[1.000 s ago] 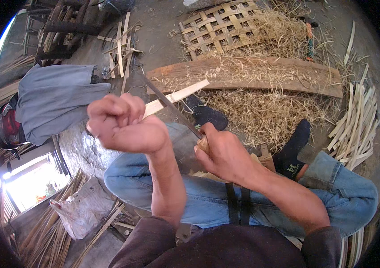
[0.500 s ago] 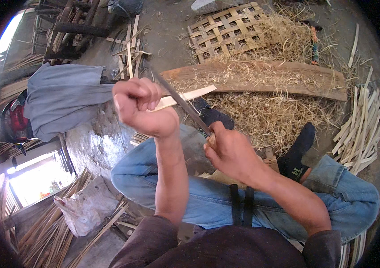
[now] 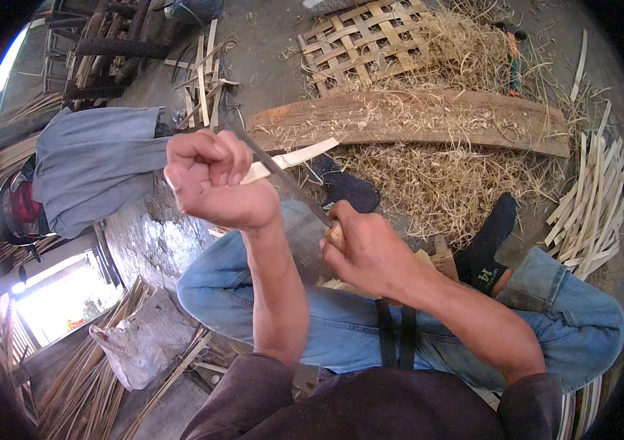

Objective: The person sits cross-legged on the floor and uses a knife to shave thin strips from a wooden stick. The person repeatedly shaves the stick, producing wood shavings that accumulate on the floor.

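Observation:
In my left hand (image 3: 213, 176), closed and raised, is a pale bamboo strip (image 3: 304, 154), its free end sticking out to the right. My right hand (image 3: 370, 249) is wrapped round the wooden handle of a long knife (image 3: 282, 174). The dark blade slants up and left across the strip, close to my left fingers; whether its edge touches the strip I cannot tell. Most of the handle is hidden in my fist. Both hands are above my bent legs in blue jeans (image 3: 224, 275).
Ahead lie a wooden plank (image 3: 400, 121), a heap of curly shavings (image 3: 444, 187) and a woven bamboo panel (image 3: 367, 44). Finished-looking strips (image 3: 586, 198) are piled at right. A grey cloth (image 3: 99, 165) covers something at left, above a white sack (image 3: 143, 341) and thin canes (image 3: 88, 378).
Both hands have shifted slightly left, with the strip and the knife. The knife still crosses the strip, and both grips are unchanged.

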A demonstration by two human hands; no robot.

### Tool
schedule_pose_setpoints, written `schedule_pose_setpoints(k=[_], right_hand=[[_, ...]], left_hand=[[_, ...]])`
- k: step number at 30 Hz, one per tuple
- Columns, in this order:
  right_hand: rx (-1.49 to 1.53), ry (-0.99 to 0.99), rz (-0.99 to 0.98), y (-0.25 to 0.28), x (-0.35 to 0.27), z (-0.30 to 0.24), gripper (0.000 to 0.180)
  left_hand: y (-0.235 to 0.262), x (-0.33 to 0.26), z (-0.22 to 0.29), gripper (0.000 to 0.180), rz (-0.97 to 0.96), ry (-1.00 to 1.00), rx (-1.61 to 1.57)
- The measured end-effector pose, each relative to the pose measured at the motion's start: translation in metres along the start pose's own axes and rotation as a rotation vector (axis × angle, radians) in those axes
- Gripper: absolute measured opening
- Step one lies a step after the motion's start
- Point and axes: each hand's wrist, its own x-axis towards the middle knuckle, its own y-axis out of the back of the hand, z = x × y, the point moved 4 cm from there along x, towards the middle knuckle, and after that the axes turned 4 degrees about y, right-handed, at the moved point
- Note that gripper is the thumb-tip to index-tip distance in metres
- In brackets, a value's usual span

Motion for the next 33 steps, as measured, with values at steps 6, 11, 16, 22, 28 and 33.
schedule_pose_setpoints(k=[6, 11, 16, 22, 28, 33], right_hand=[[0.113, -0.02, 0.061, 0.001, -0.002, -0.009, 0.033], [0.042, -0.1, 0.028, 0.002, 0.003, 0.01, 0.036], [0.058, -0.013, 0.021, 0.003, 0.004, 0.0, 0.037], [-0.046, 0.005, -0.006, 0.0, 0.011, 0.02, 0.038], [-0.027, 0.059, 0.01, 0.001, 0.004, 0.003, 0.035], [-0.086, 0.069, 0.008, 0.0, 0.009, 0.023, 0.033]], left_hand=[[-0.004, 0.004, -0.007, 0.052, -0.026, -0.042, -0.104], [-0.004, 0.003, -0.009, 0.052, -0.029, -0.048, -0.153], [0.001, 0.003, -0.006, 0.053, -0.075, -0.057, -0.195], [0.007, 0.002, -0.007, 0.053, -0.142, -0.059, -0.286], [0.013, -0.001, -0.009, 0.052, -0.147, -0.069, -0.275], [0.004, 0.001, -0.011, 0.052, -0.156, -0.081, -0.277]])
